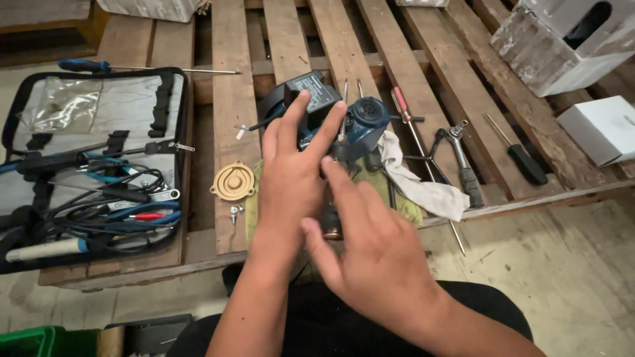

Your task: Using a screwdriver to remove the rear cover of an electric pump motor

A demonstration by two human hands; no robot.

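Hands (291,178) (377,258) cover blue motor unit (367,122) — lower body hidden, blurred.

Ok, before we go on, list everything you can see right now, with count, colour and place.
power tool: 1, blue and black, mid-pallet, under the fingers
black box part: 1, black, at the tool's rear
round cap: 1, tan, left of the hands
small screws: about 2, silver, below the cap
rags: 2, white and green, under the tool
tool case: 1, black and grey, open at left, holding pliers and cables
screwdrivers: 3, one blue-handled above the case, one red, one black at right
wrench: 1, grey, right of the rag
boxes: 2, white, top right
wooden pallet: 1, brown
left hand: on the tool
right hand: blurred, by the tool
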